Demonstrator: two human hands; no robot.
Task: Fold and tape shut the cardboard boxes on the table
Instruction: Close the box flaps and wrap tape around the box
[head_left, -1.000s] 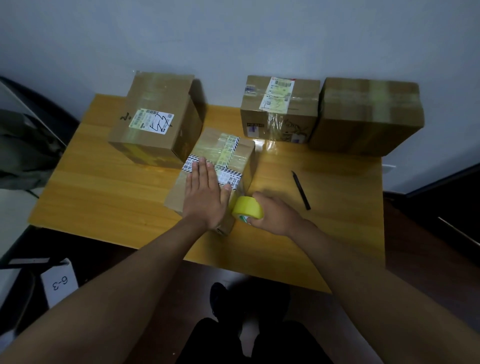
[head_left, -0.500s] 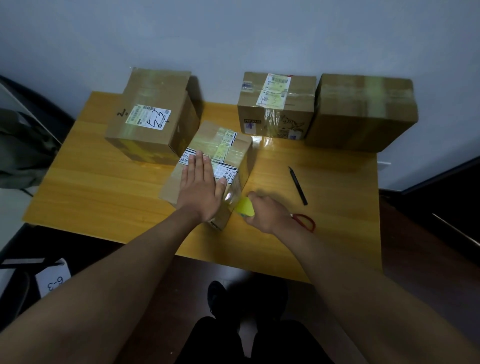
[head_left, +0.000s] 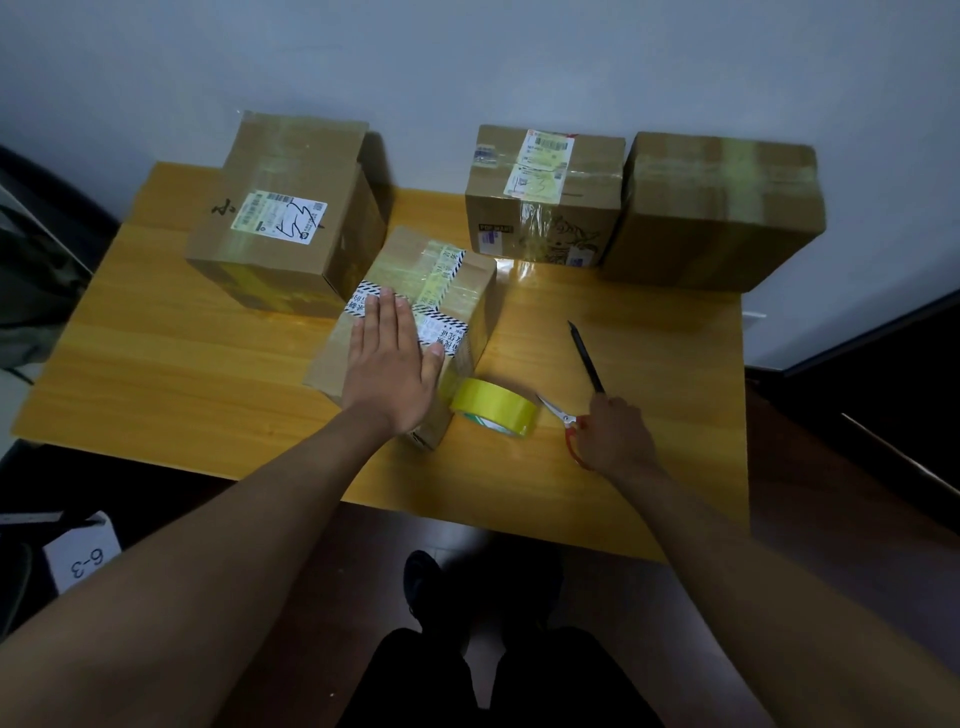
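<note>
Left hand: the left hand (head_left: 392, 374) lies flat on top of the small box (head_left: 415, 322), fingers (head_left: 387, 325) straight and together, pressing the lid; it grasps nothing.
Right hand: the right hand (head_left: 615, 439) rests on the table (head_left: 182, 374) near the front edge, fingers curled round the red handles of the scissors (head_left: 563, 423), whose blades point toward the tape roll (head_left: 493, 413).
Tape roll: yellow, lying on the table just beside the small box's near right corner, between the box and the scissors.
Pen: a dark pen (head_left: 587, 356) lies just beyond the right hand, slanting toward the back edge.
Small box: mid-table, slightly toward the front, turned at an angle; brown cardboard, lid closed, crossed by clear-yellow tape and a black-and-white striped label.
Other boxes: a large box (head_left: 291, 218) at the back left, touching or nearly touching the small one; a labelled box (head_left: 543, 197) and a plain taped box (head_left: 717, 213) side by side along the back edge at the right.
Open room: bare table along the left edge and the front right corner.
Floor: a white card (head_left: 83, 561) marked 6-3 below the front left corner.
</note>
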